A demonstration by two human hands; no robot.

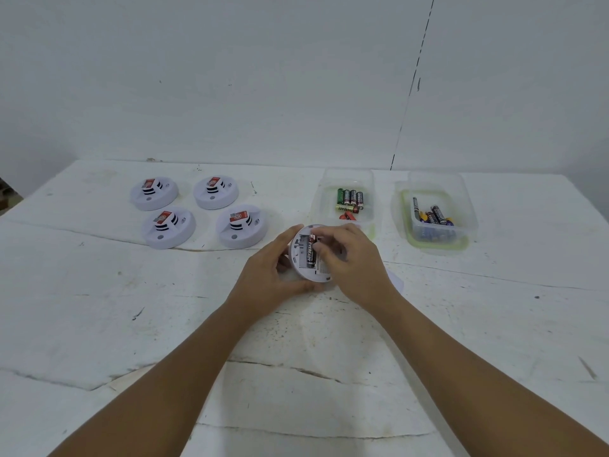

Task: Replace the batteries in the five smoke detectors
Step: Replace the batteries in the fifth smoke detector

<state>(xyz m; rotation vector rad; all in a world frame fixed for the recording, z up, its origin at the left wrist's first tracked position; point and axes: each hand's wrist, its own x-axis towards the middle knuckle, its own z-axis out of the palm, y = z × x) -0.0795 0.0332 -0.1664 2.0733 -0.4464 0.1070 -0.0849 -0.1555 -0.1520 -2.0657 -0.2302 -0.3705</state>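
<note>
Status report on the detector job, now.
Left hand cradles the open detector, tilted up. Right hand fingers on the Eveready battery in its bay. Four detectors wait far left. Nothing in the way.

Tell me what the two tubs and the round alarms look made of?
Tubs: clear, glossy plastic by the look, since batteries show through the walls. Alarms: smooth white moulded plastic, probably, with a slight sheen.

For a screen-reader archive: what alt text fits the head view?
Two hands, left hand and right hand, hold an opened smoke detector with an Eveready battery in it. Four detectors sit left; two clear tubs of batteries sit right.
</note>
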